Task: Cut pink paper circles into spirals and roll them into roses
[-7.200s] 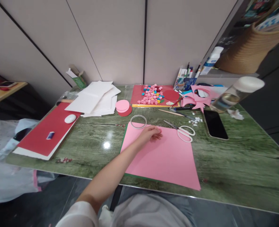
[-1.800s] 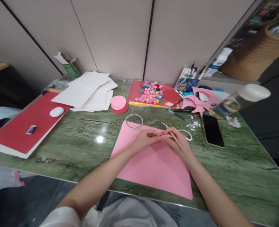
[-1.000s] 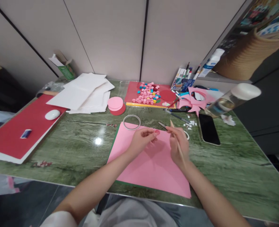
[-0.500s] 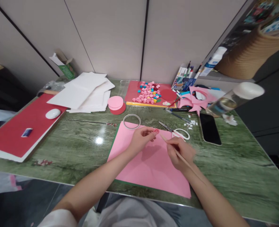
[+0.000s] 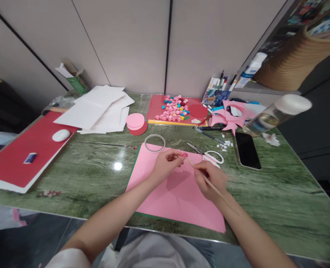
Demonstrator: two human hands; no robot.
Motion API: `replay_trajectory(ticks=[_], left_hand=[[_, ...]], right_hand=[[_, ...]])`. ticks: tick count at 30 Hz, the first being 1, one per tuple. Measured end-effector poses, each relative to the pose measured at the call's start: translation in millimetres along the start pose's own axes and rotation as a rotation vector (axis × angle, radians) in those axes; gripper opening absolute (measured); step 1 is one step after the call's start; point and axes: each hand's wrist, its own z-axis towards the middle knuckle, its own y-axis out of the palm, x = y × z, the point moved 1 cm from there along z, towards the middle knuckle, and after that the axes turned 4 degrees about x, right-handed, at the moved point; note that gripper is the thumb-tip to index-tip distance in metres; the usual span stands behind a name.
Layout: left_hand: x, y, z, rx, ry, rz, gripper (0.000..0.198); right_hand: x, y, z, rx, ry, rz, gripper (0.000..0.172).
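Observation:
Between the thumb and fingertips of my left hand (image 5: 169, 162) is a small pink curled paper piece (image 5: 184, 155), its details too small to make out. My right hand (image 5: 211, 179) is closed around a thin pale wooden stick (image 5: 213, 187), held like a pencil. The stick's tip sits at or very near the pink piece; whether they touch I cannot tell. Both hands are above a pink paper sheet (image 5: 178, 201) lying over a green one. White-handled scissors (image 5: 215, 157) lie beside my right hand, and a tape roll (image 5: 155, 143) rests at the sheet's top left corner.
Many small pink, blue and yellow paper pieces (image 5: 174, 109) lie on red paper at the back. White sheets (image 5: 95, 108) and paper circles (image 5: 135, 121) are to the left. A phone (image 5: 248, 150), a clear bottle (image 5: 276, 113) and pink scraps (image 5: 232, 113) stand or lie at right.
My right hand has moved slightly left, bringing the stick's tip closer to the pink piece. My left hand keeps its pinch, and the view has shifted a little.

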Motion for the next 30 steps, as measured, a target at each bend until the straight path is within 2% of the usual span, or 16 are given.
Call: replay_trajectory(ticks=[17,30], left_hand=[[1.5,0.0,-1.1,-0.012,0.009,-0.001,0.024],[0.2,-0.4,-1.1,-0.012,-0.005,-0.007,0.023]], right_hand=[[-1.2,-0.1,0.6,-0.031,0.007,-0.024,0.008],[-2.1,0.1,-0.8,-0.004,0.060,-0.035,0.007]])
